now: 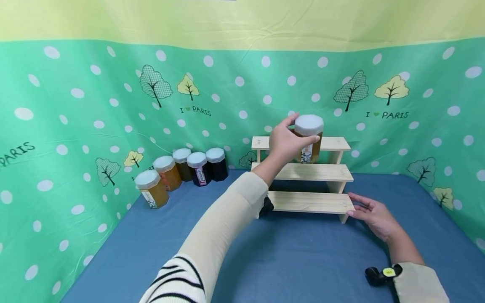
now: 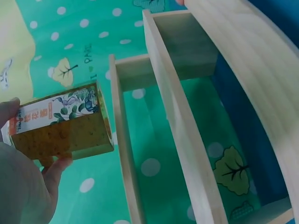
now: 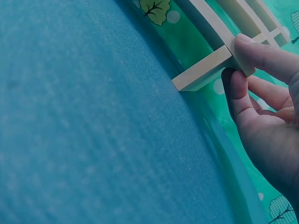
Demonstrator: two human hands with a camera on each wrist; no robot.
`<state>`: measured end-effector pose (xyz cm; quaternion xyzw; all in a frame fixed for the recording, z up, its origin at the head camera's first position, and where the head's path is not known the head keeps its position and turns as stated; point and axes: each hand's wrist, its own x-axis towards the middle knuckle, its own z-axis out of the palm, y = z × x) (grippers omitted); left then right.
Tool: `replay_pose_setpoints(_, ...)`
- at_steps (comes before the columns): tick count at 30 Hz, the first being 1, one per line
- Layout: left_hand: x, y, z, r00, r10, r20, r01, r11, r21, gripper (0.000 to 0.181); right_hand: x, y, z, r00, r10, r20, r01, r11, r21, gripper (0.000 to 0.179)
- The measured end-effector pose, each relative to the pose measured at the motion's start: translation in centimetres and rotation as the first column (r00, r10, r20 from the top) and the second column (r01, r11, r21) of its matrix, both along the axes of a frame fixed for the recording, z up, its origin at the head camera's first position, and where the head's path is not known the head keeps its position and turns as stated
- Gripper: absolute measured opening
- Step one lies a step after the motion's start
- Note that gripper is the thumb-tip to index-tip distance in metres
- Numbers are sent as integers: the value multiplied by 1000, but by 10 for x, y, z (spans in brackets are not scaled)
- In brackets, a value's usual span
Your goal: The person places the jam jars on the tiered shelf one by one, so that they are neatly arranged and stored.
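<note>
The left hand (image 1: 285, 142) is raised, thumb and fingers curled round an amber jar (image 1: 313, 150) with a white lid (image 1: 308, 124); the jar is held upright at the stepped wooden rack (image 1: 310, 172), overlapping its top board (image 1: 335, 143) in the head view, and I cannot tell whether its base touches the wood; the left wrist view shows the jar's pale label (image 2: 56, 110), printed with reddish characters and green leaves; the right hand (image 1: 375, 216) pinches the right end of the rack's lowest board (image 1: 310, 202) between thumb and fingers; the rack stands on a blue surface (image 1: 288, 256); well to its left are five more white-lidded jars, grouped near the backdrop (image 1: 242, 84): a golden one (image 1: 158, 194) in front, an orange one (image 1: 171, 179) just behind it, a brown one (image 1: 185, 171) farther back, a dark one with a purple-edged label (image 1: 200, 174), and another dark one (image 1: 218, 170) at the right of the group; the backdrop is green with white dots, printed trees and lettering, beneath a yellow band; a small black device (image 1: 379, 276) sits at the cuff of the right sleeve (image 1: 420, 283).
</note>
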<state>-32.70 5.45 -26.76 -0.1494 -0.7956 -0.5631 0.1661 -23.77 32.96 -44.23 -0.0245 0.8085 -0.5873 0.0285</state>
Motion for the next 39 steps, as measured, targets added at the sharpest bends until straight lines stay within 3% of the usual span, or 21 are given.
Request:
replay_pose_setpoints(9, -12, 7, 7, 994, 113, -8, -114, 992, -49, 83, -2, 0, 2, 1000, 9, 8, -9, 1000, 1, 80)
replay_pose_setpoints(14, -20, 10, 5, 989, 149, -24, -151, 984, -91, 84, -2, 0, 1, 1000, 11, 10, -11, 1000, -1, 79)
replay_pose_setpoints(17, -23, 11, 3, 988, 150, -38, -152, 986, -68, 84, -2, 0, 1, 1000, 18, 4, -18, 1000, -5, 79)
replay_pose_setpoints(22, -27, 11, -10, 994, 108, -33, -105, 991, 84, 73, -1, 1, 0, 1000, 24, -3, -24, 1000, -14, 79)
replay_pose_setpoints(24, -27, 10, -19, 995, 94, -28, -90, 990, 105, 68, -1, 1, 0, 1000, 22, -3, -22, 1000, -16, 78)
replay_pose_setpoints(29, -27, 6, -41, 996, 82, -30, -79, 994, 72, 63, -1, 1, -1, 1000, 20, -3, -20, 1000, -16, 79)
replay_pose_setpoints(32, -26, 6, -49, 994, 89, -69, -85, 995, 55, 62, -2, 0, -1, 1000, 22, -3, -22, 1000, -17, 79)
replay_pose_setpoints(36, -23, 11, -51, 988, 102, -118, -98, 995, 34, 62, -1, 1, -1, 1000, 17, -1, -17, 1000, -14, 79)
replay_pose_setpoints(39, -22, 18, -48, 988, 112, -110, -113, 994, 1, 62, -1, 1, 0, 1000, 13, -2, -13, 1000, -14, 79)
